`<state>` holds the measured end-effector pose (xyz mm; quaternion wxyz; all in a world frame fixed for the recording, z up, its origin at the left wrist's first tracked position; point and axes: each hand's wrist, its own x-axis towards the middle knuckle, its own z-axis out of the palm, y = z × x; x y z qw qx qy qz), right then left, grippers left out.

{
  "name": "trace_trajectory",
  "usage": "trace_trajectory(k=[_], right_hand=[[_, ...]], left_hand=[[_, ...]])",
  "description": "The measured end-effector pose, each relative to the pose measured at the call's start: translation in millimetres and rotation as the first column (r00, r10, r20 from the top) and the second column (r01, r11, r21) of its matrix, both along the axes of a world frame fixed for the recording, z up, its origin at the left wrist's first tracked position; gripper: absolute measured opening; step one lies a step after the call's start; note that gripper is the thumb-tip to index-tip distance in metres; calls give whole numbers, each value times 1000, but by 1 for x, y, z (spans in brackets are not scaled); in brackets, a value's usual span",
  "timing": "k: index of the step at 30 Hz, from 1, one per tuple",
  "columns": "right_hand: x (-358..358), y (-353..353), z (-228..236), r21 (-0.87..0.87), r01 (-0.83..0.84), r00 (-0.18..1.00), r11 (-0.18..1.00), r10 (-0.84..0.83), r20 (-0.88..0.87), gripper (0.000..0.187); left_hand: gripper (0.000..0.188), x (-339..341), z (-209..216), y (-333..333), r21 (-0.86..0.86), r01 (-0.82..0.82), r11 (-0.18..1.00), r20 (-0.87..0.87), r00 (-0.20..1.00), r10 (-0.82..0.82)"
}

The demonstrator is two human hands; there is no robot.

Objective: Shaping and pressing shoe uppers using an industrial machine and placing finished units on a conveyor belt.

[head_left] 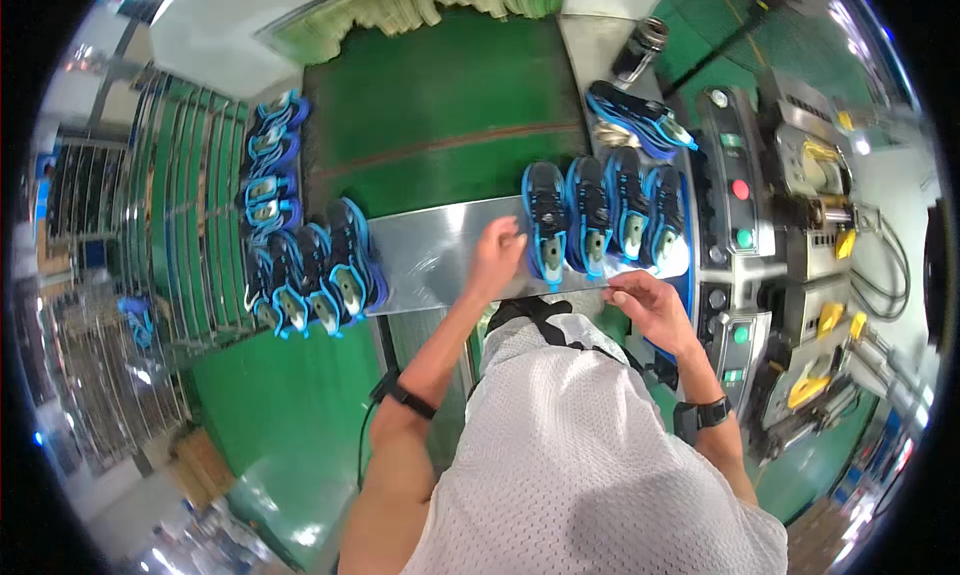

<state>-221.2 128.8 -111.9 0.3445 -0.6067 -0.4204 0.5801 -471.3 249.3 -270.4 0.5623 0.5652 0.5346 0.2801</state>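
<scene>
My left hand [497, 257] is over the metal table [425, 255], slightly blurred. Its fingers are loosely bent, thumb and forefinger apart, and nothing shows between them. Just right of it stands a black shoe with blue trim [546, 210], the first in a row of several alike. My right hand [652, 310] is at the table's near edge, below the toe end of that row. Its thumb and fingers are drawn together in a pinch; anything between them is too small or hidden to make out.
More black and blue shoes [350, 260] line the table's left end, others [272, 165] beside the green conveyor belt [450, 105]. At far right, another shoe pair [640, 120] lies near a dark bottle [640, 50]. A machine with buttons [740, 190] stands right, a metal rack [180, 155] left.
</scene>
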Motion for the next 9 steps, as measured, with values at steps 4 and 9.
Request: trace_trajectory(k=[4, 9], right_hand=[[46, -109, -38, -149, 337, 939, 930, -320, 129, 24], [50, -460, -215, 41, 529, 742, 848, -485, 462, 27]], left_hand=[[39, -77, 22, -79, 3, 105, 994, -139, 985, -104], [36, -196, 69, -261, -216, 111, 970, -322, 930, -178]])
